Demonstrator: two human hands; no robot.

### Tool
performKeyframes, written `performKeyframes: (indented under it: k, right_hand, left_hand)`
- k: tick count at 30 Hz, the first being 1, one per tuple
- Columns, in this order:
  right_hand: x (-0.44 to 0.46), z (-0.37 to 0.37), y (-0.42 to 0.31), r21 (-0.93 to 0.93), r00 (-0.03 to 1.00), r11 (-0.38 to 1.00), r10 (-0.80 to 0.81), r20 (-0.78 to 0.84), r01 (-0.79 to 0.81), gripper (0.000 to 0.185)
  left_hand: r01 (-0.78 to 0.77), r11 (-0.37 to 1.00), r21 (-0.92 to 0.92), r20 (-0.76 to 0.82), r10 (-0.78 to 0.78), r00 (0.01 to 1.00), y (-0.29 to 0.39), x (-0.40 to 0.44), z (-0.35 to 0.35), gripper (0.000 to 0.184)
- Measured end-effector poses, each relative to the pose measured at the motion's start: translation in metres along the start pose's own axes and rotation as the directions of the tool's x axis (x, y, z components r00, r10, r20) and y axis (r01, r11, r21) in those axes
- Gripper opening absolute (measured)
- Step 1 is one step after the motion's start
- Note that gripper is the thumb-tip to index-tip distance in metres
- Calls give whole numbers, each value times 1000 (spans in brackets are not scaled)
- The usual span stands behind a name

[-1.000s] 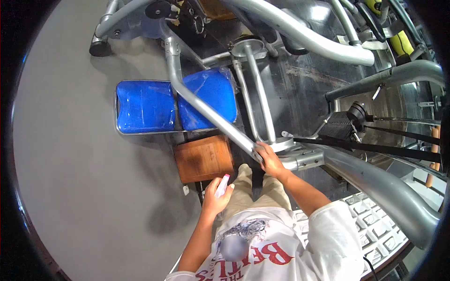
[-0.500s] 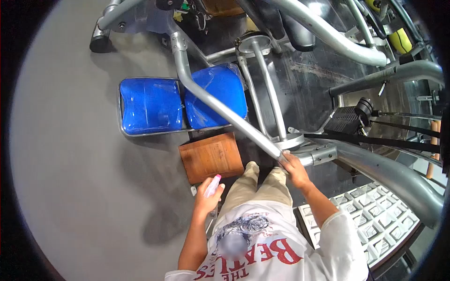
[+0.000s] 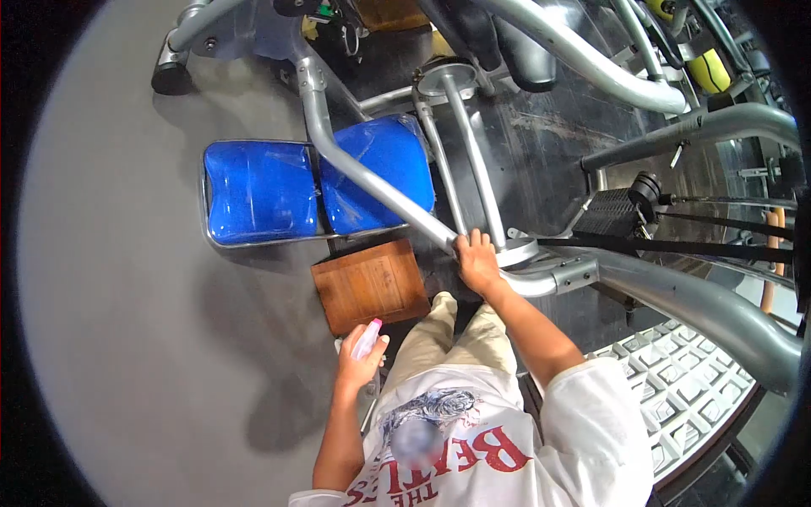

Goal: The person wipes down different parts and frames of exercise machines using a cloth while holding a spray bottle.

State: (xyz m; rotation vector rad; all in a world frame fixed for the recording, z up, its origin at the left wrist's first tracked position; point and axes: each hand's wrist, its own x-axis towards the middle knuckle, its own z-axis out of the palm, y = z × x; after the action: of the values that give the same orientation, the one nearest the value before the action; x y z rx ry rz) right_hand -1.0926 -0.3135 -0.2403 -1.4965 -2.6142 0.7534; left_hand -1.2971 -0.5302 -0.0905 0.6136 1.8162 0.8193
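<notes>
Blue chair [image 3: 260, 190], grey floor [image 3: 127, 296]

Lower part of pink-tipped object [image 3: 367, 338] hidden in left hand [image 3: 359, 367]

At the bottom centre of the frame, the front of the white shirt [image 3: 507, 406] carries large red lettering that reads "BEATLES", partly broken by folds and a blurred spot, with a smaller "THE" at the lower edge. Small dark marks on the grey tube [image 3: 735, 123] at upper right are too small to read.
</notes>
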Motion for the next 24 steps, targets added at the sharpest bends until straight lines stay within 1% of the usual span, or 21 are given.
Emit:
performKeyframes:
  k: [3,4,5,6,7,8,10,13,14,15,17,18,19,20,22,24]
  right_hand:
    - [-29,-9,9,-29,1000,1000,-6,9,7,26]
    - [-51,10,33,-28,997,1000,2,-78,-4,26]
    - [-76,0,48,-30,998,998,55,20,-54,26]
    - [-93,-16,59,-5,995,995,96,29,-96,26]
    - [-106,-33,67,-65,989,993,105,107,-98,26]
    - [-115,-39,74,-111,987,991,92,135,-78,27]
    - [-109,-42,77,-100,976,993,80,201,-60,31]
    - [-77,-25,78,68,985,995,-77,157,67,43]
    - [-61,-17,71,71,983,993,-103,152,93,54]
    - [-41,-12,59,138,984,982,-143,111,127,58]
    - [1,-6,22,206,988,967,-153,1,150,61]
    - [24,8,12,252,986,953,-154,-64,165,57]
    - [43,15,1,238,992,964,-117,-41,123,50]
    - [49,3,-12,223,995,970,-94,-16,95,41]
    - [37,6,-5,252,996,965,-59,-63,73,31]
    - [-9,-2,20,225,991,972,-41,-125,68,23]
  left_hand:
    - [-49,999,0,22,49,999,13,0,9,24]
    - [-71,998,-1,28,71,997,18,0,10,24]
    - [-51,998,-34,17,52,999,25,-2,11,24]
    - [-51,998,-42,17,52,998,24,-2,9,23]
    - [-51,997,-51,16,52,999,21,-2,6,23]
    - [-47,997,-60,18,49,999,17,-3,3,23]
    - [-63,997,-45,1,64,998,5,-4,-4,23]
    - [-63,997,-51,-35,61,998,-4,-12,-12,23]
    - [-56,996,-63,-50,53,997,-7,-14,-13,23]
    - [-48,997,-55,-66,44,997,-14,-15,-15,21]
    - [-10,998,-66,-66,5,998,-16,-15,-15,19]
    - [13,997,-72,-66,-18,998,-16,-18,-14,19]
    - [14,999,-49,-56,-17,998,-14,-17,-13,18]
    - [18,998,-60,-60,-22,998,-7,-16,-11,17]
    - [24,997,-78,-55,-29,998,9,-15,-7,17]
    - [-18,995,-100,-44,14,999,7,-12,-9,17]
